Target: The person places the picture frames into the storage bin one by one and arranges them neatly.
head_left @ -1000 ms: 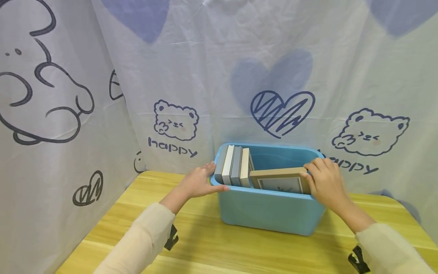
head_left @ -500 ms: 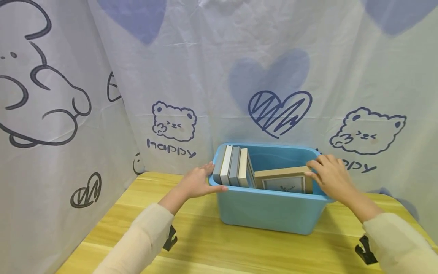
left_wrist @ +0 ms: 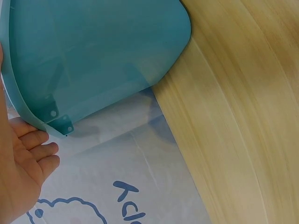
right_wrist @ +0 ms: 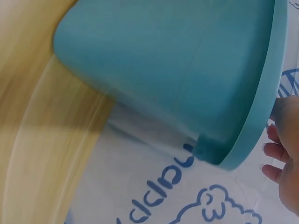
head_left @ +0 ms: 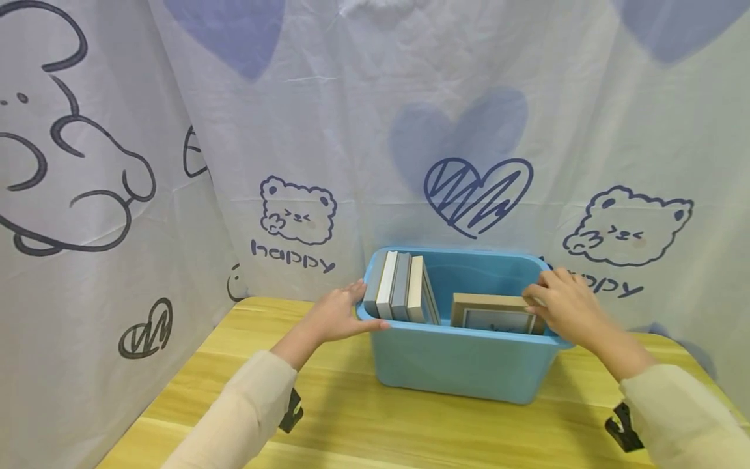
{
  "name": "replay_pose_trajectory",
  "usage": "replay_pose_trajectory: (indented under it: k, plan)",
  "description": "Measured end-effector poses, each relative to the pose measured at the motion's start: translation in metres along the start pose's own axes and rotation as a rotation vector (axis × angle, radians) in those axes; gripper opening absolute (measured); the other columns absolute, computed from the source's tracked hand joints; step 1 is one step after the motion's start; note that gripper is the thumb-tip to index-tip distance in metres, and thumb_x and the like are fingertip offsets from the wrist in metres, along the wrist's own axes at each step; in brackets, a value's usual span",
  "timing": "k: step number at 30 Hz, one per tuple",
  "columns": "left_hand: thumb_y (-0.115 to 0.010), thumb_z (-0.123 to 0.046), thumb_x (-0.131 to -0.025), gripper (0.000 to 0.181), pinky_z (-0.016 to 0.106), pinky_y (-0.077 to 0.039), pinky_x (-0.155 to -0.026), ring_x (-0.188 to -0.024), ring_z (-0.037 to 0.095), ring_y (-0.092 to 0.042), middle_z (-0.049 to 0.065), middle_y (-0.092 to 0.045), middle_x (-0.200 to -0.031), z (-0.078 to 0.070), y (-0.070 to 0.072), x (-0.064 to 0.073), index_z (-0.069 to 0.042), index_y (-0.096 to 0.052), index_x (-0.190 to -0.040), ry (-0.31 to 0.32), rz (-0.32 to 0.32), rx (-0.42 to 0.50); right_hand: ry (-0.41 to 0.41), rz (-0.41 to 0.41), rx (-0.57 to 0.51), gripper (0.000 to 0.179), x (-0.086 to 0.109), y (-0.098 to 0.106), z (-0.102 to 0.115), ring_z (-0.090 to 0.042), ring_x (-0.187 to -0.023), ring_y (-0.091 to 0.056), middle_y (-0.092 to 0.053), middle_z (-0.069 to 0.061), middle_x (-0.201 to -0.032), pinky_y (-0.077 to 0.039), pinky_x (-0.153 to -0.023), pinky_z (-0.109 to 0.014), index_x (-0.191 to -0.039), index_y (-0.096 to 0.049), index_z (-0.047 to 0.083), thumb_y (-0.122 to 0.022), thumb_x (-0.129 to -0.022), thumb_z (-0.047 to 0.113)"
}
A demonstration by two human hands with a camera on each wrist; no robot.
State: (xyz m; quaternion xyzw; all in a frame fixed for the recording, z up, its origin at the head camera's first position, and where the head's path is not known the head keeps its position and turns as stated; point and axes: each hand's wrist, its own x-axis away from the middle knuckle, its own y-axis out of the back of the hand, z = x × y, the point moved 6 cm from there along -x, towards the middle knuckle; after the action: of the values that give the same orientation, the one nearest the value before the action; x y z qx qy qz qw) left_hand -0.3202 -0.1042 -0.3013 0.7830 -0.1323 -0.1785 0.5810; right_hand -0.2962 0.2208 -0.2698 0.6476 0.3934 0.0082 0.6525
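A blue plastic storage bin (head_left: 463, 365) stands on the wooden table. My left hand (head_left: 336, 314) holds its left end, thumb on the front rim and fingers along the side; the left wrist view shows those fingers bent at the rim. Inside, a wood-edged picture frame (head_left: 492, 301) leans at the right, its lower part hidden by the front wall. My right hand (head_left: 565, 303) pinches the frame's upper right corner from over the bin's right rim. Several slim grey, white and cream book-like things (head_left: 404, 286) stand on edge at the bin's left, the cream one slightly tilted.
A white cloth (head_left: 375, 130) printed with hearts and bears hangs right behind the bin, and more of it hangs along the left. The yellowish wooden table (head_left: 410, 430) stretches in front of the bin. Black clips (head_left: 624, 426) sit by both sleeves.
The picture frame has shifted right and slightly down with my right hand, opening a gap beside the row of book-like things. My left hand has stayed on the bin.
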Motion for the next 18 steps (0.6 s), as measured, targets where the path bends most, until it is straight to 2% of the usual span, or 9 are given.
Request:
replay_pose_trajectory:
  k: [5,18]
  plan:
    - [-0.061,-0.060,-0.078,0.093,0.043,-0.034,-0.109,-0.135,0.035,-0.034,0.021,-0.032,-0.146,0.001,-0.001,-0.001,0.005,-0.035,-0.139,0.003,0.001,0.008,-0.012,0.025,-0.032,0.017,-0.009,-0.002,0.009,-0.020,-0.073,-0.036,-0.049,-0.003,-0.079,-0.025,-0.061,-0.030,-0.091,-0.070,0.012,-0.074,-0.075,0.018]
    - [-0.061,-0.059,-0.079,0.092,0.042,-0.034,-0.109,-0.135,0.035,-0.034,0.022,-0.032,-0.145,0.003,-0.004,-0.002,0.006,-0.035,-0.138,-0.004,-0.009,0.008,0.016,-0.055,-0.097,0.021,-0.021,-0.007,0.028,-0.021,-0.072,-0.038,-0.048,-0.003,-0.076,-0.025,-0.061,-0.029,-0.089,-0.072,0.011,-0.078,-0.070,0.015]
